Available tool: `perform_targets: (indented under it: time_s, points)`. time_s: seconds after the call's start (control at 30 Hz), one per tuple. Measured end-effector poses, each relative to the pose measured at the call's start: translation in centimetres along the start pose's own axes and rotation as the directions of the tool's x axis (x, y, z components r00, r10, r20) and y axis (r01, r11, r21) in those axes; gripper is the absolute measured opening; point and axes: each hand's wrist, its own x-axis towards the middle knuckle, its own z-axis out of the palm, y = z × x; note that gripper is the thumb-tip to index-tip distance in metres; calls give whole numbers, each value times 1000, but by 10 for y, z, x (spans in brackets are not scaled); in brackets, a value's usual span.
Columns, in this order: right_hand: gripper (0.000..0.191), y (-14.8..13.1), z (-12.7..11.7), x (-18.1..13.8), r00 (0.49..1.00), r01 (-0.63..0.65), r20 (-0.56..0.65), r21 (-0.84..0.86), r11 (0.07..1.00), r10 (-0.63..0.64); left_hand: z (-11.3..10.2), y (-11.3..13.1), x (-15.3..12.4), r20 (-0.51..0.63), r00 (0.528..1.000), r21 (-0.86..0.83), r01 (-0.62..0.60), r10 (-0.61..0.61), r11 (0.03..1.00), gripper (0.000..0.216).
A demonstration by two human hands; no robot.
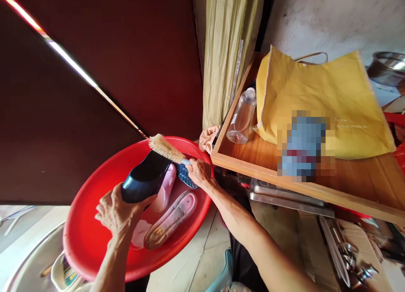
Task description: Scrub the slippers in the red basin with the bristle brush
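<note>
My left hand (118,209) grips a glossy dark slipper (142,182) from below, tilted above a large red basin (84,224). My right hand (200,174) is closed round the handle of a scrubbing brush (164,148) with pale bristles. The brush head lies over the far end of the dark slipper; whether the bristles touch it, I cannot tell. Inside the basin are a pink slipper (164,193), a slipper with a striped, worn sole (172,220) turned upward, and a navy slipper (186,176) partly hidden by my right hand.
Right of the basin stands a wooden table (240,163) with a clear bottle (243,117), a yellow bag (319,89) and a blurred-out item. A pale curtain (226,51) hangs beside a dark red panel (126,51). A metal basin (34,262) sits at lower left.
</note>
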Motion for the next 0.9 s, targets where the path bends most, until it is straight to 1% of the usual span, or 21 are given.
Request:
perform_targets:
  time_s: [0.1,0.13,0.17,0.2,0.23,0.33,0.37,0.43,0.5,0.6,0.67,0.7,0.83,0.9]
  points:
    - [35,-13,5,-6,985,172,22,3,985,-172,1,9,-6,12,999,-85,42,-41,996,102]
    - [36,-18,6,-6,976,215,38,7,977,-215,1,11,-6,11,999,-97,44,-43,994,100]
    - [37,-21,6,-5,972,230,54,10,973,-230,1,12,-5,0,999,-99,38,-38,994,98]
    - [37,-23,4,-2,976,208,61,8,978,-209,1,12,-3,-16,1000,-93,22,-24,995,96]
    - [38,-22,0,1,986,154,60,4,988,-154,1,11,-2,-36,999,-80,0,-3,997,95]
    - [39,-12,-16,14,998,-55,38,-7,998,56,1,7,2,-67,995,-26,-81,79,996,92]
    - [40,-8,-20,17,995,-94,34,-12,995,94,2,5,2,-64,993,-13,-100,99,995,92]
    - [40,-1,-22,20,991,-131,25,-38,991,132,2,3,2,-40,993,-7,-108,107,994,92]
    - [40,0,-16,17,995,-99,21,-67,993,101,2,2,3,-15,998,-36,-61,61,997,93]
    - [37,-6,-2,6,995,60,80,-71,996,-54,-2,0,6,-5,998,-97,58,-58,994,94]
    - [36,-9,3,1,985,130,122,-66,989,-121,-5,-1,7,-13,995,-108,94,-95,990,94]
    - [36,-10,3,0,985,128,128,-73,989,-119,-7,-2,7,-14,995,-105,94,-96,990,94]
    - [37,-10,-2,2,995,16,95,-115,993,-5,-6,-2,4,32,997,-94,74,-71,993,93]
    - [37,-12,-2,2,996,9,88,-97,995,0,-3,-2,4,57,995,-106,85,-80,991,94]
